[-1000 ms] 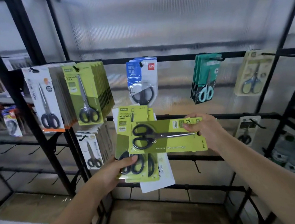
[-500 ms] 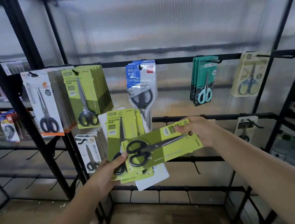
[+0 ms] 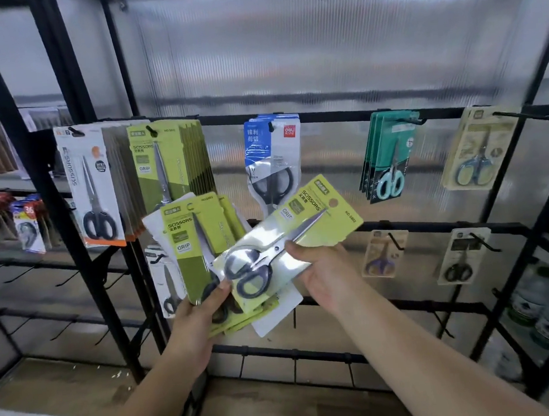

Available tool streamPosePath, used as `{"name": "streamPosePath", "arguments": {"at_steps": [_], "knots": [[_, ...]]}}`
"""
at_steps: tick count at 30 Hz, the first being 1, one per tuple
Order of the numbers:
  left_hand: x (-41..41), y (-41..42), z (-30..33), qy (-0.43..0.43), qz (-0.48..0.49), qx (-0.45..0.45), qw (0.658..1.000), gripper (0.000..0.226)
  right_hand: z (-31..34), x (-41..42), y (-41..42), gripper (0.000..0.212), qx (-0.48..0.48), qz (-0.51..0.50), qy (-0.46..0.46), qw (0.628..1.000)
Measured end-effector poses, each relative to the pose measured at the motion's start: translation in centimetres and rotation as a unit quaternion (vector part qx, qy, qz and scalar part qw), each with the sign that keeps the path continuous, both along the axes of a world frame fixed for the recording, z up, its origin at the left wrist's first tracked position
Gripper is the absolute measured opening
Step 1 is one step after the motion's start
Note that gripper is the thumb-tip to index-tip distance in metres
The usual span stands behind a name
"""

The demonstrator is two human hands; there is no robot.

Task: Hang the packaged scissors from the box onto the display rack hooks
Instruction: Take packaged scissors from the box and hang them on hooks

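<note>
R hand slid down the glossy green scissors card, fingers pinching it; L hand grips stack.

Green pack: "SCISSORS", "GRIP"; blue pack: "deli".

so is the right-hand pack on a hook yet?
No: the right hand holds the green pack tilted in the air, in front of the rack, clear of any hook.
</note>
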State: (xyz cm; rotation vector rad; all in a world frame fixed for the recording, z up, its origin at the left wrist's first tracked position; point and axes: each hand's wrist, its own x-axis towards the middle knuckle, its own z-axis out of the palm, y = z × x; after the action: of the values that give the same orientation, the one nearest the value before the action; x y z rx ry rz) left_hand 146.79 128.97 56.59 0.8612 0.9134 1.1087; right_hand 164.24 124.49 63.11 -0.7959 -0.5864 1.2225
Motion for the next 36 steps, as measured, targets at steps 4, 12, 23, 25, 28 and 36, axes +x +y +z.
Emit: {"name": "streamPosePath", "arguments": {"at_steps": [4,12,23,25,28,36], "knots": [[-0.4,-0.2,0.4,0.001,0.017,0.020,1.000,0.047,-0.1,0.1,0.8,0.025,-0.001,-0.094,-0.015,0.995],[-4.2,-0.3,0.6,0.041,0.035,0.066,0.996,0.031,-0.2,-0.5,2.2,0.009,-0.022,-0.152,-0.047,0.987],[-12.6,5.5,3.0,0.038,0.010,0.114,0.993,0.028,2.2,-10.2,8.9,0.017,0.015,-0.158,-0.237,0.959],[-14.0,6.4,3.2,0.032,0.000,0.118,0.992,0.029,3.1,-11.6,10.2,0.010,0.006,-0.160,-0.238,0.958],[-15.9,7.5,3.5,0.034,-0.020,0.124,0.991,0.034,4.4,-13.4,12.1,0.013,-0.002,-0.160,-0.221,0.962],[-19.4,9.7,4.3,0.029,-0.031,0.122,0.992,0.033,7.2,-15.4,15.4,0.015,0.011,-0.191,-0.246,0.950]]}}
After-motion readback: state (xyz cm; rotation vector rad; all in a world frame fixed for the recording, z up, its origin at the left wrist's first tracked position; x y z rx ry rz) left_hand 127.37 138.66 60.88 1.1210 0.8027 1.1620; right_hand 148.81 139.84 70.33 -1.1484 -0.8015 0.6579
